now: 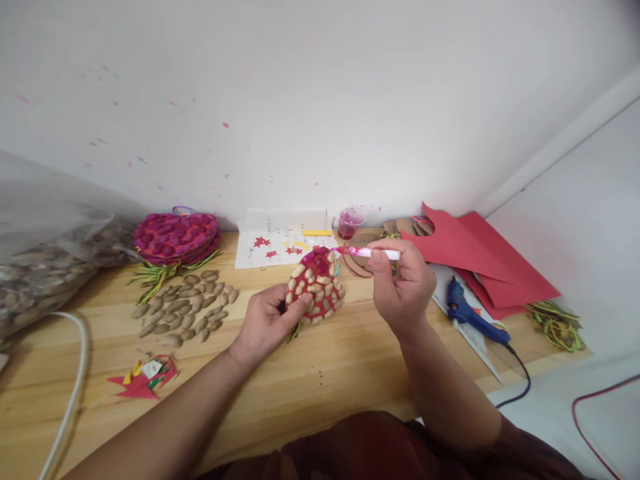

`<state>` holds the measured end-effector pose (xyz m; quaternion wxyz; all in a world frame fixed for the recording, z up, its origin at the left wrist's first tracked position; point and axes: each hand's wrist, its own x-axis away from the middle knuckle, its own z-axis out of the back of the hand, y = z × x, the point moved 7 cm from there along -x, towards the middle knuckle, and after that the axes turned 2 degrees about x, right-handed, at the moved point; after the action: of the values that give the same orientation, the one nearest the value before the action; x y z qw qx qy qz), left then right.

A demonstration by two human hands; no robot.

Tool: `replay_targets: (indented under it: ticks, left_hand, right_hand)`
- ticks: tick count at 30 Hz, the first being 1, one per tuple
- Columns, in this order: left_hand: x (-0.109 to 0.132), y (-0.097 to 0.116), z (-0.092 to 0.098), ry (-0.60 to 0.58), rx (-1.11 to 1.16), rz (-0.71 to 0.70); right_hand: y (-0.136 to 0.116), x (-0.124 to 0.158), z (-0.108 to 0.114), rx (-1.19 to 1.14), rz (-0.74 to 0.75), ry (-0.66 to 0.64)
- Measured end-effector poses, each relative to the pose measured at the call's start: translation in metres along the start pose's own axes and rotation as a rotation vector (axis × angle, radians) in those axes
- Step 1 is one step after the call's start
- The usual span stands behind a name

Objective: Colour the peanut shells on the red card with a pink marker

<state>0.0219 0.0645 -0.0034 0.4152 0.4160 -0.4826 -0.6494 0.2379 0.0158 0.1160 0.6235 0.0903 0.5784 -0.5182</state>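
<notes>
My left hand (273, 320) grips the lower left edge of a red round disc (314, 308) covered with peanuts, its thumb on the front. Purple-pink paint coats the disc's upper part, while the peanuts lower down are bare. Between the thumb and fingers of my right hand (404, 283) is a paintbrush (373, 253) with a white handle smeared pink. Its tip meets or nearly meets the disc's painted top edge; I cannot tell which. Behind the disc stands a clear plastic cup (350, 222) with purple-pink paint.
Loose peanuts (187, 307), painted discs (176, 237) and a peanut bag (55, 273) lie left. Paper scraps (145, 377) are at front left. White paper (250, 257) holds red stars. Right are red sheets (480, 247), a blue glue gun (473, 317) with its cord, and yellow-green strands (555, 323).
</notes>
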Motion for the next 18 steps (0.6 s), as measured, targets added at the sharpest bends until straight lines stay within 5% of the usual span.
replay_targets:
  ticks: [7,18]
  left_hand:
    - [0.0,-0.001,0.001,0.009,-0.003,-0.009]
    - [0.0,0.001,0.001,0.019,-0.019,0.013]
  right_hand:
    - [0.004,-0.001,-0.001,-0.01,-0.034,-0.017]
    - [-0.013,0.004,-0.008,0.054,0.174,-0.088]
